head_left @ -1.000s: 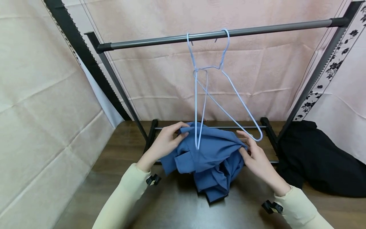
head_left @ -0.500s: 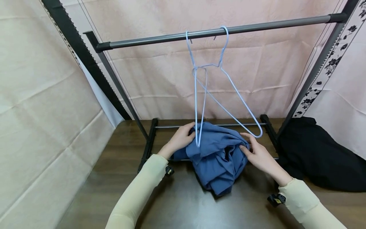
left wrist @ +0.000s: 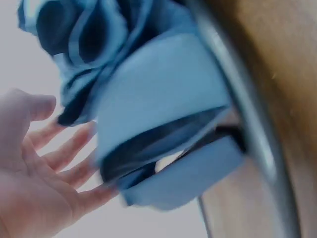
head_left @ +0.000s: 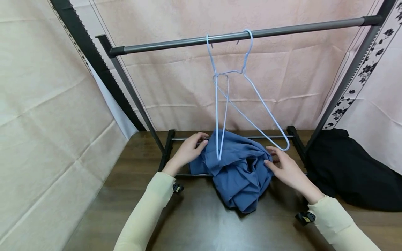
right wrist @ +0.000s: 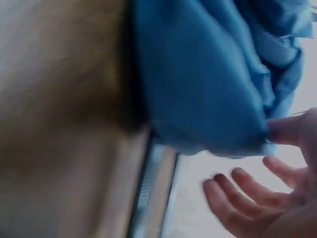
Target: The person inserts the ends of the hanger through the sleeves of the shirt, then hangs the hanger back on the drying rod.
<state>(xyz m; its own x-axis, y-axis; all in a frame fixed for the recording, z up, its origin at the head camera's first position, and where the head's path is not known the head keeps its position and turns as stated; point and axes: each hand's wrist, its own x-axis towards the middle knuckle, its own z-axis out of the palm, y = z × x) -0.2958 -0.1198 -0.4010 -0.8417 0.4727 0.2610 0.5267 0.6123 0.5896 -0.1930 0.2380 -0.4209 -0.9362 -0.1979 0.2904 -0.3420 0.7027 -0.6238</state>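
Note:
A crumpled blue garment (head_left: 238, 167) lies in a heap on the table, across the rack's lower bars. At its left side is my left hand (head_left: 190, 150); in the left wrist view its fingers are spread and relaxed beside the cloth, with nothing gripped. My right hand (head_left: 287, 169) is at the garment's right side. In the right wrist view its thumb (right wrist: 285, 130) touches the fabric while the other fingers stand apart from it. Folds hide the garment's exact kind. Two light blue hangers (head_left: 267, 108) hang from the rail (head_left: 176, 43) above, their lower ends close to the cloth and right hand.
The black rack's side posts (head_left: 135, 94) rise left and right of the hands. A black cloth pile (head_left: 351, 170) lies on the wooden table (head_left: 201, 230) at the right. Pale curtains (head_left: 176, 87) enclose the back and sides.
The garment has been bunched into a more compact heap. My left hand moved right with the cloth, then drew back left and let go. The right hand shifted slightly.

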